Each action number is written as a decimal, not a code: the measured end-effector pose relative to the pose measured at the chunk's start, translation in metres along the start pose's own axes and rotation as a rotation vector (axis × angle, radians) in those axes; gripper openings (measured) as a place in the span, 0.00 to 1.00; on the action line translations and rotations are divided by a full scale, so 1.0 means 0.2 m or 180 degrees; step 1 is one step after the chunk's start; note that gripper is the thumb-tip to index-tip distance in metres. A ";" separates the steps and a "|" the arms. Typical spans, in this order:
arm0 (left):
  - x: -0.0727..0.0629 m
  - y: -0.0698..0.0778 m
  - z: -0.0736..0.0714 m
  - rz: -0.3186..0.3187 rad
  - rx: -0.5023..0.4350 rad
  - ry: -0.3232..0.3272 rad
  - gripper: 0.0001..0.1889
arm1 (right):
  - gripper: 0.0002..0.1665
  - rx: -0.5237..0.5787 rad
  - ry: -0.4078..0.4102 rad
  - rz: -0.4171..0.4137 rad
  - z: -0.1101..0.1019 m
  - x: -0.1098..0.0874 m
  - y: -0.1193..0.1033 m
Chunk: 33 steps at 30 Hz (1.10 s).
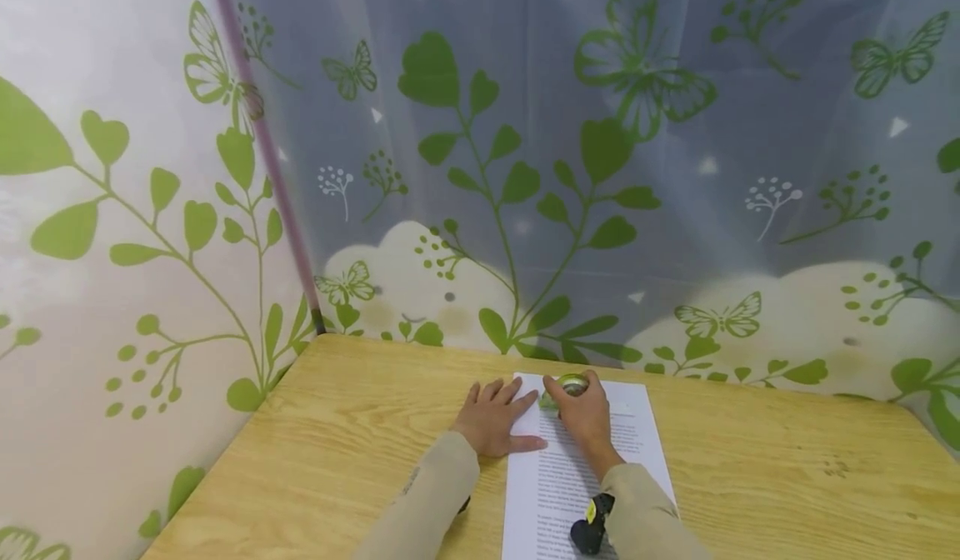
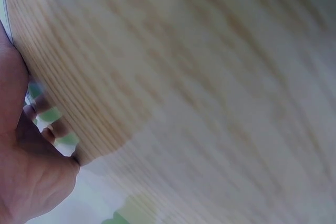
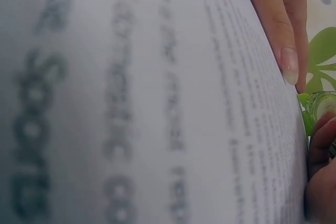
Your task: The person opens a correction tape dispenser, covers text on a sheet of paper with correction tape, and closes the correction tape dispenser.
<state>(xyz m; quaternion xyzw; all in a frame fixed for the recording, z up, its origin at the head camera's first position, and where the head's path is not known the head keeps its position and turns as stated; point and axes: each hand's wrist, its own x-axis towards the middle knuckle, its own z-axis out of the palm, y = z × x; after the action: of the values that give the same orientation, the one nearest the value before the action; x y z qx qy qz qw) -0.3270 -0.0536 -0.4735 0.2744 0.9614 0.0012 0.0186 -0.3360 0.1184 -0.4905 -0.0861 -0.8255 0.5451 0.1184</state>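
A printed sheet of paper [image 1: 570, 502] lies on the wooden table. My left hand [image 1: 491, 420] rests with spread fingers at its upper left edge, the thumb and fingertips reaching onto the sheet. Near the top of the paper, my right hand [image 1: 585, 417] grips a small green tape dispenser [image 1: 574, 383] with a round, clear roll. In the right wrist view, the coiled roll of the dispenser [image 3: 321, 106] shows between the fingers, just beyond the left hand's fingertip. The left wrist view has only part of the left hand [image 2: 37, 182], beside the wood.
The wooden table [image 1: 360, 427] extends to both sides of the sheet. Behind it hangs a curtain [image 1: 465, 210] with leaves and butterflies, meeting a pale left panel [image 1: 97, 293] at a pole [image 1: 262, 143]. A black wrist device [image 1: 588, 531] sits at the right sleeve.
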 end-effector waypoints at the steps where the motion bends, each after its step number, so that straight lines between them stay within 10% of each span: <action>1: 0.00 0.00 0.00 0.0008 -0.0022 0.0014 0.42 | 0.30 0.0004 -0.0001 -0.0003 0.00 0.00 0.00; 33: 0.02 -0.02 0.04 0.0002 -0.0115 0.0070 0.43 | 0.27 -0.0150 -0.0006 0.0009 -0.04 0.02 0.00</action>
<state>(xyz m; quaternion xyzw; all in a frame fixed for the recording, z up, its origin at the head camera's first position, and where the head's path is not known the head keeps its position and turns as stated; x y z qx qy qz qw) -0.3328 -0.0549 -0.4823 0.2743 0.9613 0.0216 0.0129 -0.3369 0.1262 -0.4862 -0.0896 -0.8381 0.5258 0.1148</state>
